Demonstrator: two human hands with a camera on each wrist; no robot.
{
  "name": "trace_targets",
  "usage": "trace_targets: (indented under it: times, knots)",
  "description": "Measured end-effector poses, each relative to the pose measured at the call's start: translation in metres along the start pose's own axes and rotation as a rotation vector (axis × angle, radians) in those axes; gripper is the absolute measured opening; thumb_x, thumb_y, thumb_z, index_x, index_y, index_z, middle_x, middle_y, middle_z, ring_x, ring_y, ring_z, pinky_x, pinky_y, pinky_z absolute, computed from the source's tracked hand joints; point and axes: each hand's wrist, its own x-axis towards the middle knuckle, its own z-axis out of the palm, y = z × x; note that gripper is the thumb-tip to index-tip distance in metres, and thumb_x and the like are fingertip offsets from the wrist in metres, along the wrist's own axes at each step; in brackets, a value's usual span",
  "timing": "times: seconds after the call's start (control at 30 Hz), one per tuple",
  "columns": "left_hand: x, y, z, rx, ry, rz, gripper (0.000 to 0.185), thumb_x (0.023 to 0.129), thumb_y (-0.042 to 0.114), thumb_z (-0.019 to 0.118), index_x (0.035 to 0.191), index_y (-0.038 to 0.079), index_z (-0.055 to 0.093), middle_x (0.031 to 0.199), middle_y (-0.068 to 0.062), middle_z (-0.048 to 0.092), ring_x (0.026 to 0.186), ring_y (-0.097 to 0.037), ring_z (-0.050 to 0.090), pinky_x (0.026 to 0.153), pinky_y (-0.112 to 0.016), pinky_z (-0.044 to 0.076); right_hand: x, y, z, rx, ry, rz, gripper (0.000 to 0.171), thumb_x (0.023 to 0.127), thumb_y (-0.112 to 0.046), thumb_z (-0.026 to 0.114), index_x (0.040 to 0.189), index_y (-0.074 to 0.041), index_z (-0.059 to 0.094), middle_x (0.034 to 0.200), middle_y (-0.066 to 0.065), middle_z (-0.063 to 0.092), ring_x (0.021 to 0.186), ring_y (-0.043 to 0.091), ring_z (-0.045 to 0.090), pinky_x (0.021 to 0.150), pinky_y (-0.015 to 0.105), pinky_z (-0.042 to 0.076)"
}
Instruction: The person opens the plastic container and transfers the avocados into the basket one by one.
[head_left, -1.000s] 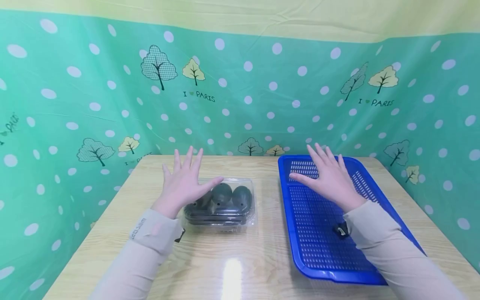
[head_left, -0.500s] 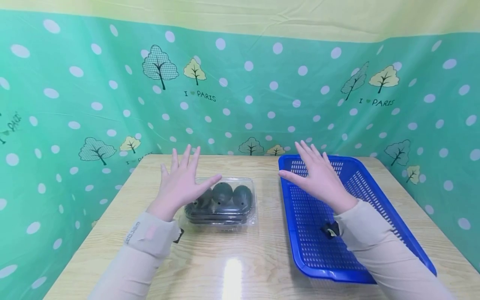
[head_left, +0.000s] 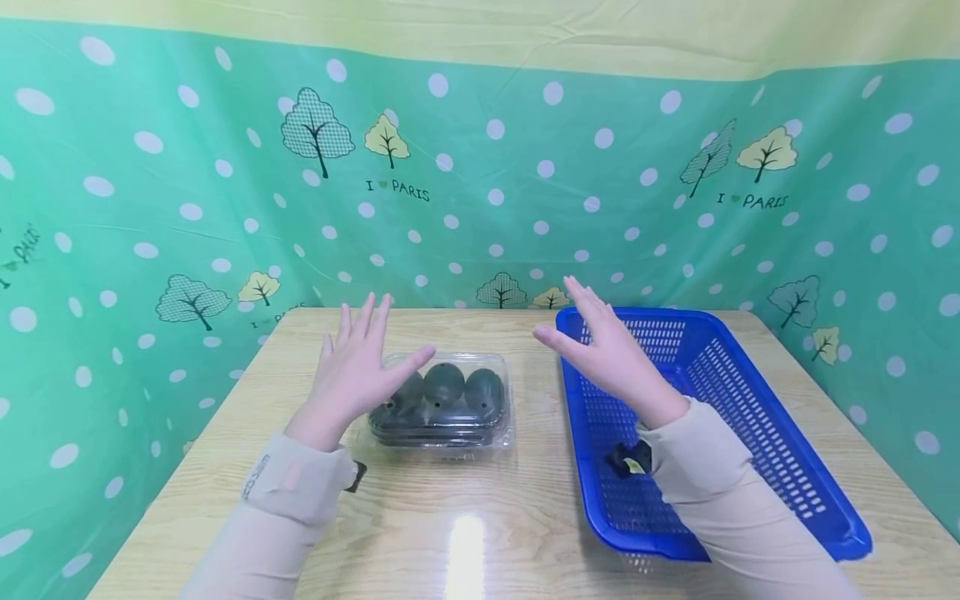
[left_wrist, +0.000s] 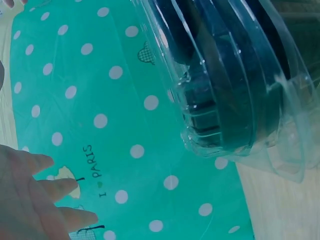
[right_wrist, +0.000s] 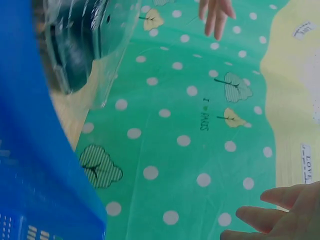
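A clear plastic clamshell box holding dark green rounded fruits point(head_left: 442, 402) is sitting shut on the light wooden counter point(head_left: 465, 517), left of centre and a little back from the near edge. In the left wrist view the same box point(left_wrist: 235, 80) is filling the upper right of the frame, its ribbed transparent walls showing the dark contents inside. The left hand point(head_left: 358, 369) is hovering at the box's left end with fingers straight and spread, palm facing down, the thumb reaching over the near left corner of the lid; whether it is touching the plastic cannot be told. The right hand point(head_left: 600, 346) is hanging flat and spread as well, holding nothing, with its thumb pointing toward the box and its fingers above the left rear corner of a blue perforated plastic basket tray point(head_left: 757, 433). That tray is lying on the right half of the counter, just beside the box but apart from it, and its blue wall point(right_wrist: 35, 150) is filling the left side of the right wrist view. Both forearms are wearing beige sleeves point(head_left: 296, 483). A green cloth backdrop with white dots and small tree prints point(head_left: 480, 183) is standing around the back and sides of the counter.
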Motion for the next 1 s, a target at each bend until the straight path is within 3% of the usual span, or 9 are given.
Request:
trace_targets:
  times: [0.33, 0.67, 1.0]
  knots:
    - [-0.006, -0.007, 0.0, -0.126, -0.015, -0.042, 0.101, 0.088, 0.081, 0.039, 0.16, 0.025, -0.005, 0.167, -0.005, -0.004, 0.152, -0.041, -0.008, 0.117, -0.071, 0.002, 0.003, -0.005, 0.013, 0.076, -0.046, 0.004, 0.086, 0.093, -0.067, 0.051, 0.159, -0.027, 0.015, 0.166, 0.006, 0.017, 0.152, 0.034, 0.016, 0.12, 0.062, 0.02]
    - [-0.015, -0.023, 0.008, -0.292, -0.032, -0.087, 0.096, 0.092, 0.073, 0.042, 0.16, 0.019, 0.0, 0.167, -0.013, 0.005, 0.151, -0.044, 0.009, 0.112, -0.075, 0.016, 0.002, -0.011, 0.028, 0.089, -0.094, 0.001, 0.088, 0.09, -0.071, 0.052, 0.158, -0.024, 0.023, 0.163, 0.008, 0.025, 0.151, 0.033, 0.023, 0.12, 0.06, 0.023]
    - [-0.022, -0.039, 0.02, -0.467, -0.064, -0.172, 0.089, 0.097, 0.066, 0.042, 0.16, 0.017, 0.002, 0.166, -0.016, 0.007, 0.15, -0.045, 0.013, 0.116, -0.07, 0.018, 0.003, -0.021, 0.041, 0.046, -0.137, -0.056, 0.087, 0.088, -0.071, 0.055, 0.154, -0.018, 0.035, 0.157, 0.006, 0.039, 0.146, 0.03, 0.035, 0.118, 0.055, 0.031]
